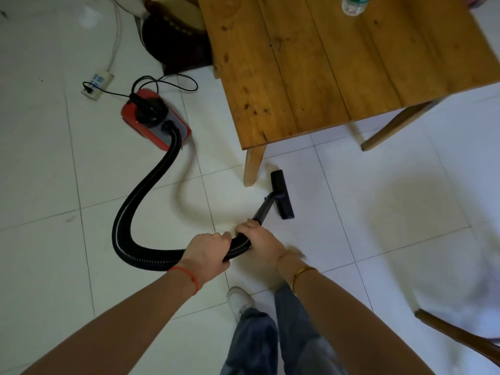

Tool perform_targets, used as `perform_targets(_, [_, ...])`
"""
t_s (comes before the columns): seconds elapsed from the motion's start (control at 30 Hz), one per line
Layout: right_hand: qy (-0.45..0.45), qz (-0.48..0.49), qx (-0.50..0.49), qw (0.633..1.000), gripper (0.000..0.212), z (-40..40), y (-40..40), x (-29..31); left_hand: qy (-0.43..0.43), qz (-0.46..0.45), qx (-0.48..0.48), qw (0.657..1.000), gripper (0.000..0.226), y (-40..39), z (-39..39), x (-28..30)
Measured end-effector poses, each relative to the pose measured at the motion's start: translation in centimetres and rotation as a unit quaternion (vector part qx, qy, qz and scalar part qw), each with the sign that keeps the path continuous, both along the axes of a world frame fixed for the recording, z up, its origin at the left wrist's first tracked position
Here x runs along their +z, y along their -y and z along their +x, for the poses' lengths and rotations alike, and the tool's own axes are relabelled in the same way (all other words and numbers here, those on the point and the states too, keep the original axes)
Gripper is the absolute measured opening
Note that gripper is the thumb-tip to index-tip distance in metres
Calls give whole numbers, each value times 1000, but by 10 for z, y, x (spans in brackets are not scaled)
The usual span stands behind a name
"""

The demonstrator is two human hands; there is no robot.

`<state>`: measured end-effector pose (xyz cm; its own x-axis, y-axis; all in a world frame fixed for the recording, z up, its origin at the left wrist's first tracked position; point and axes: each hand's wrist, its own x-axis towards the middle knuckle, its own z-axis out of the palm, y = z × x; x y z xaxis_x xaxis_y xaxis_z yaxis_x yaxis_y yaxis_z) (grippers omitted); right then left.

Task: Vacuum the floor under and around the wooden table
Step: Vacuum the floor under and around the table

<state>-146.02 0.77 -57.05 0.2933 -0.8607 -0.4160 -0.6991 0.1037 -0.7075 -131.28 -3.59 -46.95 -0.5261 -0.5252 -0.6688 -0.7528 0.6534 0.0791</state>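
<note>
I see my left hand (208,247) and right hand (261,239) both wrapped round the ribbed black hose (140,196) where it meets the smooth wand (263,208). The flat floor nozzle (281,194) rests on glossy white tiles (378,212), just beside the plank table's (324,63) near leg — red canister vacuum (154,120) sits to the left. A clear plastic bottle (353,5) stands on the table; contents I cannot tell.

The red and grey canister vacuum cleaner (155,119) sits on the white tiled floor (378,207) at ten o'clock from the frame's centre; its black ribbed hose (140,196) curves down and round toward six o'clock; the black flat floor nozzle (282,194) lies on the tiles just beside the near leg of the wooden plank table (324,63), which fills the one o'clock area.
</note>
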Motion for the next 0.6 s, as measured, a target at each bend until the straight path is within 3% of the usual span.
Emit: perform_targets(0.6, [-60,42,-103,992,20,-273,16,-23,-82,2,-20,996,29,31,-273,-41])
